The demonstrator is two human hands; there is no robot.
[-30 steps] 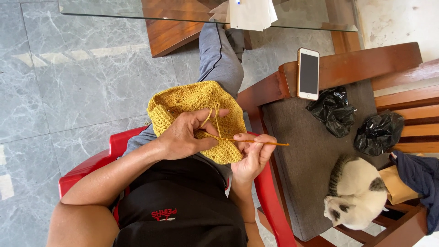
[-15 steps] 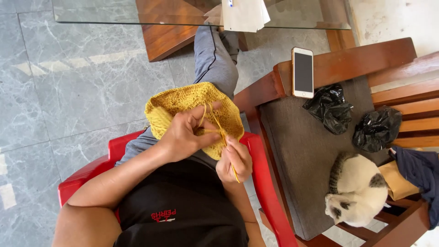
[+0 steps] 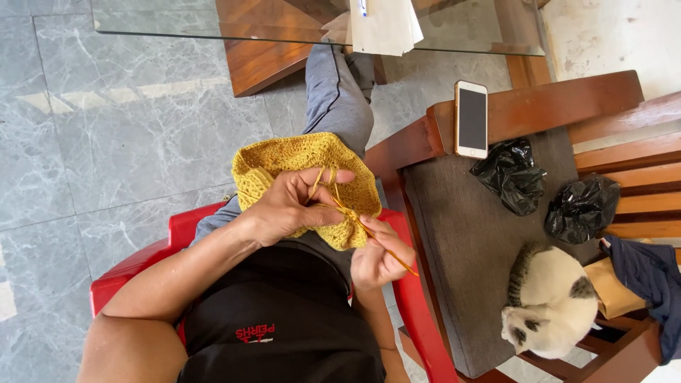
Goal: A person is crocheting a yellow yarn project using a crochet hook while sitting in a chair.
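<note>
Yellow crochet work (image 3: 301,159), a rounded mesh piece, lies on the person's lap over the raised knee, directly under and ahead of both hands. The left hand (image 3: 287,206) rests on top of it, its grip closed on the near edge of the piece, thumb and fingers pinching the fabric while a strand of yellow yarn (image 3: 317,183) loops over the raised forefinger. The right hand (image 3: 379,255) sits just beside the piece's lower right edge, its grip pressed together around a thin crochet hook (image 3: 383,245); the hook slants from the hand up into the edge of the crochet work, touching it near the left thumb. The person sits in a red plastic chair (image 3: 177,230).

To the right stands a wooden chair with a dark cushion (image 3: 468,234). A phone (image 3: 471,118) lies on its arm, two black plastic bags (image 3: 512,174) rest on the cushion, and a white and tabby cat (image 3: 550,301) lies curled near its front edge.
</note>
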